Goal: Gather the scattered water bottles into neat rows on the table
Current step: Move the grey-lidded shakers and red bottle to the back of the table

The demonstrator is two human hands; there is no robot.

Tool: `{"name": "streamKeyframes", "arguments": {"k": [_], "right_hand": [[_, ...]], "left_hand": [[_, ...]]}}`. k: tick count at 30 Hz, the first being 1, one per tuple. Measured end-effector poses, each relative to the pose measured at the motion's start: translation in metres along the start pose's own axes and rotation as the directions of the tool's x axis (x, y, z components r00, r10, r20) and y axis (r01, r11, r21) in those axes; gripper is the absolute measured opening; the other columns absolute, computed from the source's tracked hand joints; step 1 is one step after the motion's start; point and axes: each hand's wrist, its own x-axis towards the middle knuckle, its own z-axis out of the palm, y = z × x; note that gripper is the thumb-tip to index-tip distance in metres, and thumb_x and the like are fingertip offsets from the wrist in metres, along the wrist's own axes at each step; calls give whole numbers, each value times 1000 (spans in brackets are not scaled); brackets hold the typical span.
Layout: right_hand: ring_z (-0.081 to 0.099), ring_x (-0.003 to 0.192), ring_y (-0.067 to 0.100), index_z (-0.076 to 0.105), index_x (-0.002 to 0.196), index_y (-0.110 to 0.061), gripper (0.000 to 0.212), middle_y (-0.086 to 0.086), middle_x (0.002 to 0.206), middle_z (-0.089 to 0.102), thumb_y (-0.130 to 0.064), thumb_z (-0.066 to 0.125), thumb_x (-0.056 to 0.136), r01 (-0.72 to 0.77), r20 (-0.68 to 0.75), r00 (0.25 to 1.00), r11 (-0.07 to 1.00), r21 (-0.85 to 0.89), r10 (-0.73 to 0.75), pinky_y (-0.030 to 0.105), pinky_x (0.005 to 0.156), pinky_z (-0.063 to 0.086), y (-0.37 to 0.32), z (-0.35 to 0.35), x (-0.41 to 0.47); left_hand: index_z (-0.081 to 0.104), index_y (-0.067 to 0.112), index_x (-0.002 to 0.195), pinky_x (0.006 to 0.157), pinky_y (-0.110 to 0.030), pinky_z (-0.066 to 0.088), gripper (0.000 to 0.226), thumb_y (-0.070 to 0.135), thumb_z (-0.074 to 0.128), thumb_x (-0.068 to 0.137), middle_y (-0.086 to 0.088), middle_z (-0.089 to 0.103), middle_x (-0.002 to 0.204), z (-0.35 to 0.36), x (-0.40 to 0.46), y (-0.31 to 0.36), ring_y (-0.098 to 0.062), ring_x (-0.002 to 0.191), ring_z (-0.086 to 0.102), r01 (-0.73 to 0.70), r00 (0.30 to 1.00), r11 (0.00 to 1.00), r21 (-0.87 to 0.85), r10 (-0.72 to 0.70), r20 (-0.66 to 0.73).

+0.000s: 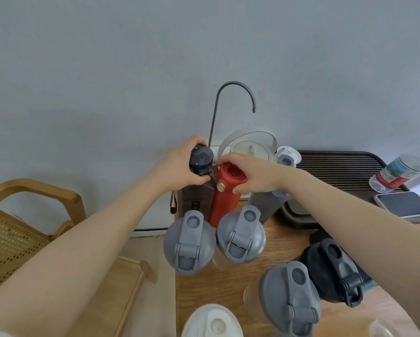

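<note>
My left hand (179, 164) grips the black cap of a dark smoky bottle (199, 195) at the table's far left corner. Right beside it, my right hand (255, 175) holds the top of a red bottle (222, 203). Both stand upright on the wooden table (284, 237). A grey-lidded bottle (269, 200) stands to the right of the red one. Two grey-lidded bottles (189, 244) (240, 235) stand side by side in front. Nearer me are a third grey lid (289, 291), a black-lidded bottle (333, 271) and a white lid (212, 322).
A white kettle (250, 147) and a curved grey spout (233, 93) stand behind the bottles against the wall. A dark slatted tray (338, 171), a plastic bottle (396, 172) lying down and a phone (403, 205) are at the right. A wooden chair (21, 227) stands left of the table.
</note>
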Motion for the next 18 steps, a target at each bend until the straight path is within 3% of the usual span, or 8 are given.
{"name": "streamKeyframes", "arguments": {"k": [2,5,8,11,15,18], "right_hand": [[40,126,21,23,142,-19,81,5,144,36,-21,71,77,-30,-23,999,998,48,31,28,101,35,-3,-2,-5],[38,129,26,23,142,-17,92,7,145,31,-45,74,70,-134,-82,988,991,-13,132,39,106,37,-6,-1,-9],[50,96,26,45,118,-9,77,9,111,47,-64,65,68,-312,-160,942,945,-99,294,40,84,47,-18,8,-2],[49,85,25,48,111,-7,59,8,99,49,-48,67,73,-251,-209,951,963,-102,226,37,73,46,-21,14,4],[50,105,30,36,134,-13,72,9,110,46,-37,68,74,-139,-116,985,987,-77,130,40,89,45,-11,10,3],[34,131,34,24,144,-16,84,15,139,41,-47,65,78,-86,-147,988,971,-221,54,43,107,29,-8,7,-5]], "left_hand": [[42,19,120,78,-22,37,65,18,79,66,-4,53,113,0,0,1,-17,95,50,6,1000,1000,22,-6,-7],[40,22,126,89,-27,40,70,23,78,68,-11,41,123,3,-4,2,-23,105,49,46,999,996,81,-44,-28],[37,25,133,95,-33,42,73,26,76,71,-12,36,126,6,-9,6,-26,108,49,93,995,988,127,-86,-56],[34,27,136,95,-35,43,76,28,75,72,-11,39,126,5,-12,9,-28,110,50,110,993,983,149,-101,-67],[29,29,139,92,-41,47,79,33,72,74,-8,41,129,5,-17,11,-27,112,50,116,992,969,220,-101,-80],[24,29,141,94,-41,45,82,34,71,74,-8,38,136,5,-18,13,-28,119,46,131,991,960,247,-119,-65]]}}
